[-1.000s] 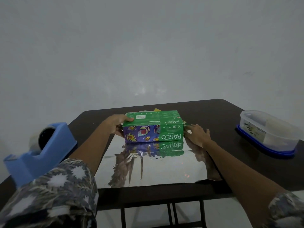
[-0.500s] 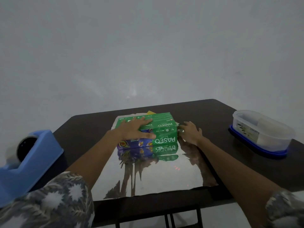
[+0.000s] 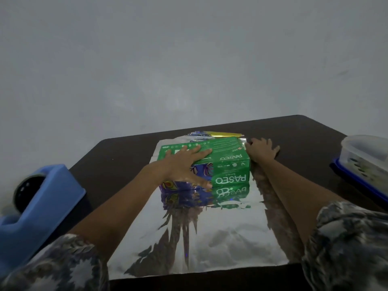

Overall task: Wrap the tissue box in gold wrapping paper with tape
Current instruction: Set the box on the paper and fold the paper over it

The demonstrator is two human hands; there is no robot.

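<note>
Here, a blue tape dispenser sits on the table at far left. The left hand lies flat, fingers spread, on top of the green tissue box, which rests on the far part of the shiny wrapping paper. The right hand, fingers splayed, presses down just beside the box's right end, perhaps on the paper's edge. A plastic container stands rightmost.

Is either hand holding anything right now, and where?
Nothing is gripped. The left hand lies flat on the box top, thumb over its front; the right hand lies flat beside the box's right end.
</note>
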